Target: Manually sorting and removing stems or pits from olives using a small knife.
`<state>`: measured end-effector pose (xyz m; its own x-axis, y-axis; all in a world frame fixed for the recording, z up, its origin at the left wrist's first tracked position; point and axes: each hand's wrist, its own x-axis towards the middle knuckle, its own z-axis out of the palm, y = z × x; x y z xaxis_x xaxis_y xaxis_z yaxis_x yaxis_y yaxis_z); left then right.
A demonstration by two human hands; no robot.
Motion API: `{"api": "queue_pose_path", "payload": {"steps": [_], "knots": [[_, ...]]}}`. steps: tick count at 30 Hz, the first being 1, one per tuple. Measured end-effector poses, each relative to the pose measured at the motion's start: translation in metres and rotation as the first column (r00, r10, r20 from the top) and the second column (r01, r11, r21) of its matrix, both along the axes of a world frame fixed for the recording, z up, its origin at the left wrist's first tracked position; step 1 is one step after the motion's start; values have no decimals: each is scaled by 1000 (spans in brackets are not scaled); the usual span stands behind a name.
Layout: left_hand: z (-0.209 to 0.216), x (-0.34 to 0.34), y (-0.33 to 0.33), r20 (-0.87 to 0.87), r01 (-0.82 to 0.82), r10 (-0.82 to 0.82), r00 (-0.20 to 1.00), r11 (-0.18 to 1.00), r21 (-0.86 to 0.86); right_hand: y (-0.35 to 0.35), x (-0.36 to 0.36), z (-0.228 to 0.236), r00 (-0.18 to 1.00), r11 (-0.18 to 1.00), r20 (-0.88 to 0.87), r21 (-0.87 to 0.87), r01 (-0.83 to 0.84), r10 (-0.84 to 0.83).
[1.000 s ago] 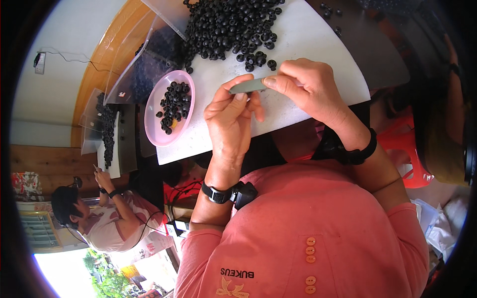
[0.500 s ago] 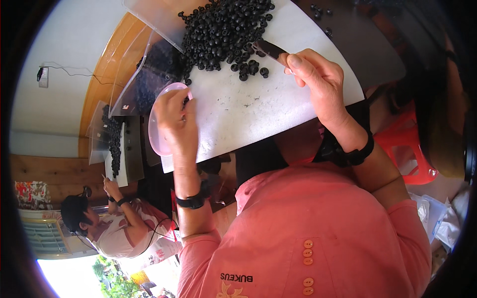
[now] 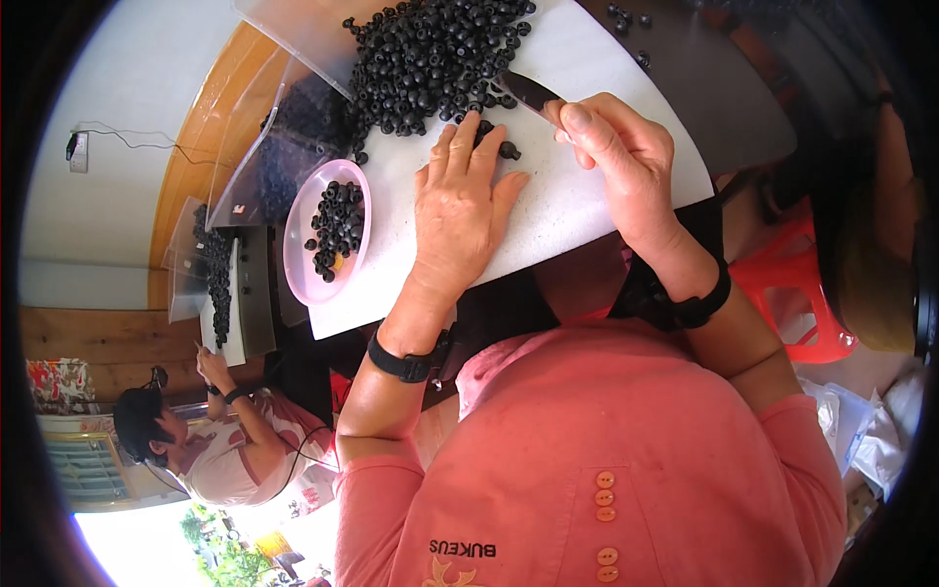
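Observation:
A big heap of small round black parts (image 3: 430,59) lies at the far side of a white board (image 3: 548,235). My left hand (image 3: 462,210) rests palm down on the board, fingers spread, its fingertips over a few black parts at the heap's near edge. Nothing is gripped in it. My right hand (image 3: 626,166) is closed round the handle of a knife (image 3: 528,91), whose dark blade points left with its tip at the heap. Left of my left hand stands a pink oval bowl (image 3: 364,220) holding many of the black parts.
Clear plastic bins (image 3: 256,161) with more black parts stand left of the board. Loose parts lie on a dark table (image 3: 685,88) at far right. A red stool (image 3: 802,284) is on the right. Another person (image 3: 230,440) works at a board on the left.
My left hand has moved right, from over the pink bowl to the near edge of the heap, uncovering the parts in the bowl. My right hand and the knife have hardly moved.

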<state>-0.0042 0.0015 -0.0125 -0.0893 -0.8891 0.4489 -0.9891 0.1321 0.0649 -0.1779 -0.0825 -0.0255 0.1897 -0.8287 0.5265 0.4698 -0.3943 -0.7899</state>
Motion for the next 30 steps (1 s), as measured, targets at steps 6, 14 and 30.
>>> {"api": "queue_pose_path", "payload": {"steps": [6, 14, 30], "knots": [[4, 10, 24, -22, -7, 7, 1000, 999, -33, -2, -1, -3, 999, 1000, -37, -16, -3, 2], [2, 23, 46, -86, -63, 54, 995, 993, -104, -2, 3, -2, 996, 996, -69, -73, 54, -59], [7, -11, 23, -210, 0, -43, 977, 979, -204, -1, 2, -2, 991, 996, -131, -82, 31, -41]]}}
